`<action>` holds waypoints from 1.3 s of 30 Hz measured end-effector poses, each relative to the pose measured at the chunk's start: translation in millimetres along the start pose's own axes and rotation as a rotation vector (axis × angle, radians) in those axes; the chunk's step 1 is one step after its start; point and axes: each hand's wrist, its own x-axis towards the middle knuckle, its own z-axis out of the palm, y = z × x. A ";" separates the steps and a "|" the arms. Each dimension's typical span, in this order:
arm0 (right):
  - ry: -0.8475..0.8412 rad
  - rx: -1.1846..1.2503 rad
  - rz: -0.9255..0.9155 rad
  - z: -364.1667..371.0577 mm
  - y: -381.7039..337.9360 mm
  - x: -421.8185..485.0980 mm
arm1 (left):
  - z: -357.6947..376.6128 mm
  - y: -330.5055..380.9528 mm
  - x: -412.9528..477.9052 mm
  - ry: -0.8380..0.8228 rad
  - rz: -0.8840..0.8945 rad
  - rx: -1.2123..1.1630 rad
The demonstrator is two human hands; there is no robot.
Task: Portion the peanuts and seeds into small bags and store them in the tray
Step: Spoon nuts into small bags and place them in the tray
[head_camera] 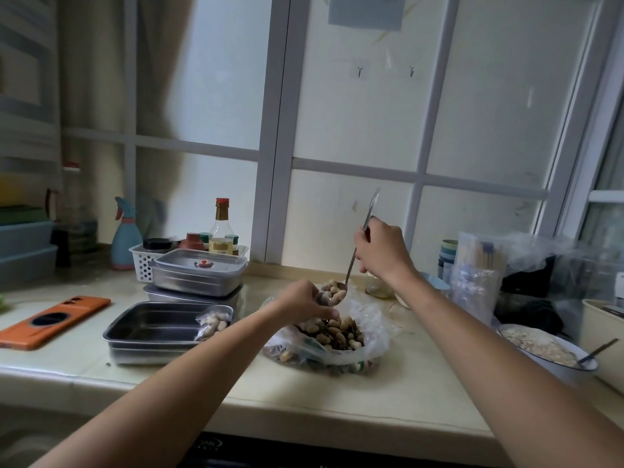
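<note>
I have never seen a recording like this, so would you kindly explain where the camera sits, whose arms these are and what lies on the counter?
There is no machine: one wide-angle camera on a person's head looks down at their bare hands. The right hand grips a long metal spoon loaded with peanuts. The left hand seems to pinch a small clear bag above a large clear bag of peanuts. On the counter lie an open steel tray holding one filled small bag, an orange phone and a white bowl of seeds.
</note>
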 end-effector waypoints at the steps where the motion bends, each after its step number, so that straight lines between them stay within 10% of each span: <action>1: 0.006 -0.011 0.000 -0.3 -0.1 0.0 | -0.3 -0.4 0.6 0.001 -0.004 -0.008; 39: 0.134 -0.089 -0.287 -5.0 -22.7 -8.0 | 9.9 -13.5 10.0 -0.030 0.021 -0.396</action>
